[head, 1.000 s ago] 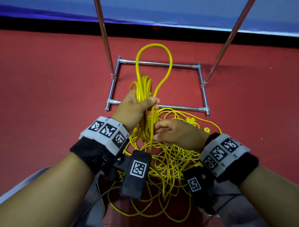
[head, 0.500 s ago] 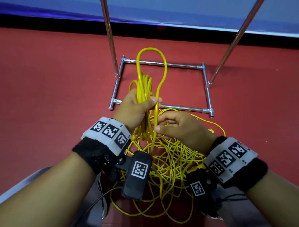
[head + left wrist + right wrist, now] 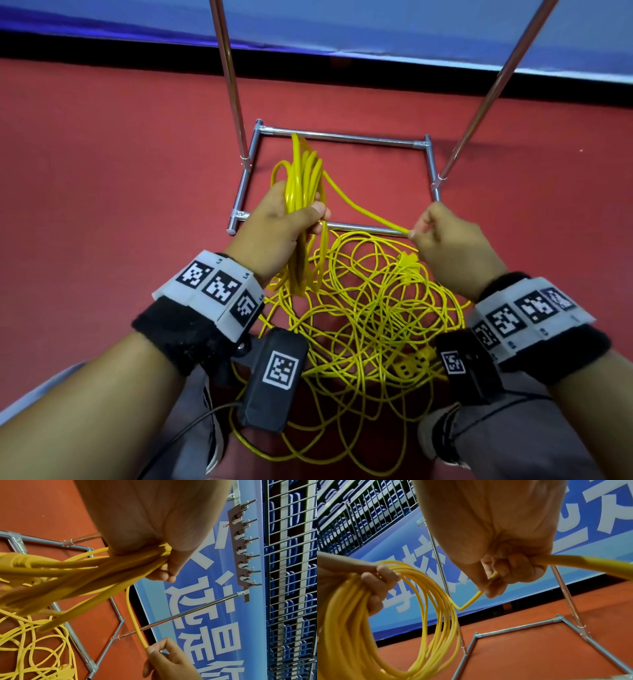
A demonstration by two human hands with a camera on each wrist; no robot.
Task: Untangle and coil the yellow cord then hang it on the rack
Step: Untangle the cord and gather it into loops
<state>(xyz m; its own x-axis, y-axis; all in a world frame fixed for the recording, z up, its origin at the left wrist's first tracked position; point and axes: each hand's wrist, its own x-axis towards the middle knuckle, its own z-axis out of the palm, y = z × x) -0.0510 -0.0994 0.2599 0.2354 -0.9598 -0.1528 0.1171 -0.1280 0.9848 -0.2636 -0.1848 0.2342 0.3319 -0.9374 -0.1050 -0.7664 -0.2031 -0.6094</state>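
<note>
Head view — yellow cord (image 3: 363,212) spans both grips.

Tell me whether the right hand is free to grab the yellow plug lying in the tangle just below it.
Probably not yet: the right hand is pinching a strand of the yellow cord running to the coil in the left hand. The plug lies uncovered, close below.

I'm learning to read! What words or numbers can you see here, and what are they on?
Blue banner: big white characters, turned sideways and cut off; I cannot read them for sure.
Wrist bands: black-and-white code squares, not words; the tiny marks at their edges are too small to read.
Black camera box: one code square, no words.
Yellow cord and rack: no writing visible.
</note>
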